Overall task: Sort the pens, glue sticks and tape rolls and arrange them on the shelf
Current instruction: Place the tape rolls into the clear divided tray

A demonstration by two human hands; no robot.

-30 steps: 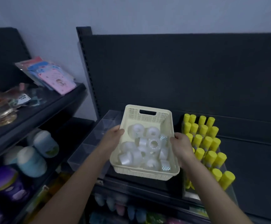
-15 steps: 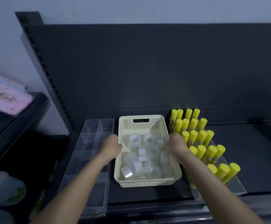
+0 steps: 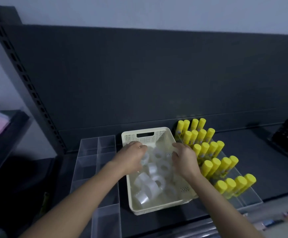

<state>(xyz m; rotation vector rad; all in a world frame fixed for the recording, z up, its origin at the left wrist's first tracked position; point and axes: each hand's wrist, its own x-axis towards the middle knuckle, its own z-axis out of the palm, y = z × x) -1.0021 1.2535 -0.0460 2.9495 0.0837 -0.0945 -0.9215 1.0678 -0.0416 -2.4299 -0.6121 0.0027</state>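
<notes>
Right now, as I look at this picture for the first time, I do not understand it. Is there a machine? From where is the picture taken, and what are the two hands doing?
There is no machine here. A person works with two bare hands, and a single camera worn on the head looks forward and down, so the arms enter from the bottom of the picture. On the dark shelf stands a cream basket full of clear tape rolls. To its left is a clear divided tray. To its right, yellow glue sticks stand in another clear tray. The left hand reaches in among the rolls; whether it grips one is hidden. The right hand is over the basket's right edge, fingers loosely bent, with nothing visible in it.
</notes>
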